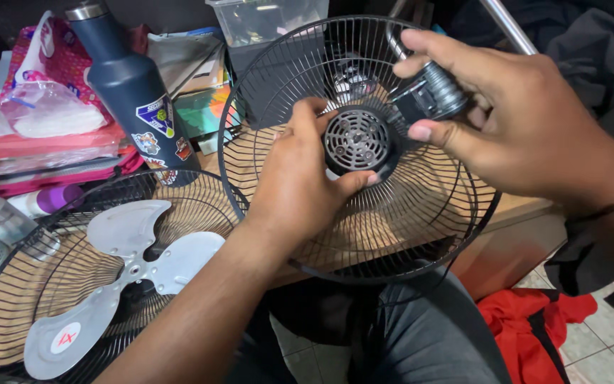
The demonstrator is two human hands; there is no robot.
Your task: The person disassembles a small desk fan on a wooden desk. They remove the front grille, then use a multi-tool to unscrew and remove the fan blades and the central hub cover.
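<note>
fan guard, the black wire one, sat tilted over your lap against the desk edge. your left hand was closed around its round hub, likely steadying it. your right hand pinched a grey motor part just behind the wires. a second guard holding the grey blade lay close at left, nearly touching the rim. a blue bottle crowded the top left; open room lay only to the right, above the red cloth.

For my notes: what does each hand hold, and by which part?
Left hand grips the black fan guard at its round vented hub. Right hand holds a small grey ribbed part with its fingertips.
</note>
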